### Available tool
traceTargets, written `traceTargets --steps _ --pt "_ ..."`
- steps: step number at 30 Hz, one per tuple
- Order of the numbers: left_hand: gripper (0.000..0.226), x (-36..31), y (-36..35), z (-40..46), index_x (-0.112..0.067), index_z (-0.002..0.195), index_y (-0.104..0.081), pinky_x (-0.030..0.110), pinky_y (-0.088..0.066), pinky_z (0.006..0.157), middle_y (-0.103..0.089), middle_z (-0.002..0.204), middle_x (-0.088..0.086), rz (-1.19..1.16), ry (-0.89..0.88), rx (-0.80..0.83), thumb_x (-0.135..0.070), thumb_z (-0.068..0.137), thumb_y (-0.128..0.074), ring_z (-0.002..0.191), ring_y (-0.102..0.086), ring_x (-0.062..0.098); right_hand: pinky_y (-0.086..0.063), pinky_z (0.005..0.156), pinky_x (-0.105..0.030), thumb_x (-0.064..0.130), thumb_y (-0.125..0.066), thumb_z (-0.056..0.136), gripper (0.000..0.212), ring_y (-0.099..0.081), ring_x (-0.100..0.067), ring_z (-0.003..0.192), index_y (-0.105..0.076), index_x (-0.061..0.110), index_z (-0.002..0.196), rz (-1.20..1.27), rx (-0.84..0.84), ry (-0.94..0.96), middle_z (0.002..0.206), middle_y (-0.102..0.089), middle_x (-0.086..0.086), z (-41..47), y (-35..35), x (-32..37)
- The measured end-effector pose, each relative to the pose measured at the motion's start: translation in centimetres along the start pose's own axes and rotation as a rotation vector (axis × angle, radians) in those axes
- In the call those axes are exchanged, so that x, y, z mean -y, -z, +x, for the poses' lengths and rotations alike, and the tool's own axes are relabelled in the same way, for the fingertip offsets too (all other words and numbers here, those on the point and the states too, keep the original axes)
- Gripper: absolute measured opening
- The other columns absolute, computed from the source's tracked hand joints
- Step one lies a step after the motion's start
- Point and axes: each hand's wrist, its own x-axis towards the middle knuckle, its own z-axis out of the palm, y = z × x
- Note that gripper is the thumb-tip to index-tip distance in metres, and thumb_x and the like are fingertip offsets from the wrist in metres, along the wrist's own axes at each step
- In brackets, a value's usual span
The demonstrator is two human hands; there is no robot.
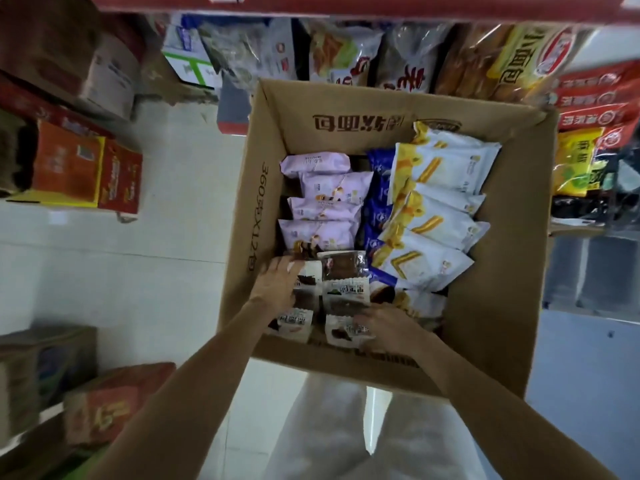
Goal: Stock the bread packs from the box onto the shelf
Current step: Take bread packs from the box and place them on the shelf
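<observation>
An open brown cardboard box (391, 109) is seen at the centre of the frame, its flaps raised and dark printed characters visible on the far inner wall and the left wall. The bread packs are arranged inside in rows. At the left of the box, a column of lilac packs (320, 206) is laid overlapping. At the right, a column of white packs with yellow print (436, 209) is stacked in a slanted overlap. Between these two columns, blue packs (379, 188) are partly covered. At the near end of the box, clear-and-white packs showing dark brown bread (341, 278) are grouped in two short rows.

The left hand (280, 284) is placed on the left brown-bread packs, fingers extended and spread over the wrappers; a firm grasp cannot be confirmed. The right hand (384, 327) is set on the nearest brown-bread pack at the lower centre of the box, fingers curled over its edge. The two hands are held apart, one row of packs between them.

The shelf (381, 8) is located along the upper edge of the frame, with a red front rail and bagged bread goods (408, 53) beneath it. Printed cartons (86, 168) are seen on the pale floor at the left.
</observation>
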Motion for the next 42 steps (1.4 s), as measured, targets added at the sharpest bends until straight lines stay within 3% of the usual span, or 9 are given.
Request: traceTargets --steps 6,10,15,20,27,31,35,38,42 --pt "0.061 1.0 -0.8 2.0 -0.019 0.141 -0.030 0.037 -0.032 0.103 -0.036 0.142 0.005 0.003 0.005 -0.114 -0.011 0.085 -0.055 0.130 -0.034 0.024 -0.043 0.092 -0.036 0.035 -0.057 0.088 0.041 -0.054 -0.025 0.115 -0.052 0.016 0.124 -0.031 -0.004 0.078 0.126 -0.058 -0.006 1.5 -0.1 0.5" --pt "0.055 0.9 -1.2 3.0 -0.016 0.140 -0.028 0.036 -0.035 0.098 -0.052 0.133 0.008 0.113 0.026 -0.064 -0.011 0.090 -0.050 0.117 -0.051 0.026 -0.036 0.066 -0.029 0.015 -0.056 0.083 0.017 -0.062 -0.026 0.091 -0.066 0.008 0.095 0.002 0.067 0.088 0.095 -0.066 -0.009 2.6 0.5 1.9" --pt "0.045 0.4 -0.6 2.6 -0.017 0.130 -0.046 0.033 -0.038 0.095 -0.059 0.123 0.004 0.188 -0.031 -0.108 -0.008 0.087 -0.055 0.111 -0.057 0.021 -0.039 0.070 -0.031 0.030 -0.053 0.088 0.016 -0.056 -0.026 0.097 -0.060 0.016 0.085 0.252 0.086 -0.154 0.103 -0.059 -0.006 2.5 0.1 1.3" --pt "0.025 0.3 2.3 0.7 -0.020 0.076 -0.069 0.027 -0.050 0.063 -0.067 0.073 -0.002 -0.030 -0.137 -0.446 -0.012 0.059 -0.085 0.065 -0.065 0.020 -0.042 0.072 -0.033 0.041 -0.034 0.088 0.029 -0.057 -0.027 0.094 -0.052 0.018 0.087 0.530 -0.226 -0.427 0.099 -0.058 -0.004 1.2 0.5 0.9" --pt "0.008 -1.2 8.1 -2.1 -0.017 0.083 -0.068 0.022 -0.046 0.053 -0.064 0.080 -0.002 -0.371 -0.124 -0.719 -0.017 0.078 -0.075 0.065 -0.064 0.021 -0.023 0.039 -0.029 0.022 -0.035 0.101 0.019 -0.038 -0.015 0.042 -0.045 0.012 0.113 0.454 -0.539 -0.544 0.056 -0.043 0.005 -4.5 6.0 -0.8" --pt "0.018 -3.7 11.8 -3.4 -0.018 0.087 -0.069 0.023 -0.045 0.052 -0.065 0.084 -0.004 -0.516 -0.111 -0.796 -0.033 0.086 -0.059 0.067 -0.064 0.018 -0.032 0.043 -0.027 0.018 -0.048 0.096 0.015 -0.056 -0.028 0.050 -0.058 0.008 0.103 0.440 -0.830 -0.581 0.060 -0.058 -0.005 -8.8 10.7 -1.7" --pt "0.031 -6.9 17.9 -4.1 -0.017 0.092 -0.071 0.029 -0.050 0.055 -0.067 0.089 -0.004 -0.618 -0.194 -0.924 -0.039 0.088 -0.050 0.073 -0.064 0.015 -0.033 0.043 -0.025 0.021 -0.053 0.091 0.015 -0.053 -0.022 0.044 -0.063 0.011 0.093 0.351 -1.088 -0.535 0.055 -0.058 -0.004 -14.1 16.4 -2.5" --pt "0.028 -8.7 23.5 -4.4 -0.019 0.093 -0.072 0.017 -0.041 0.059 -0.066 0.086 -0.006 -0.529 -0.295 -1.056 -0.037 0.090 -0.051 0.076 -0.058 0.008 -0.031 0.040 -0.026 0.025 -0.046 0.095 0.015 -0.042 -0.018 0.043 -0.058 0.015 0.097 0.205 -1.114 -0.491 0.058 -0.047 0.005 -18.1 20.8 -2.5" --pt "0.017 -10.6 30.3 -5.0 -0.022 0.086 -0.075 0.011 -0.034 0.066 -0.070 0.083 -0.010 -0.326 -0.406 -1.288 -0.035 0.085 -0.064 0.078 -0.055 0.007 -0.048 0.045 -0.037 0.016 -0.048 0.097 0.012 -0.059 -0.032 0.055 -0.053 0.019 0.107 0.007 -1.132 -0.471 0.089 -0.062 -0.005 -22.5 26.0 -3.4"
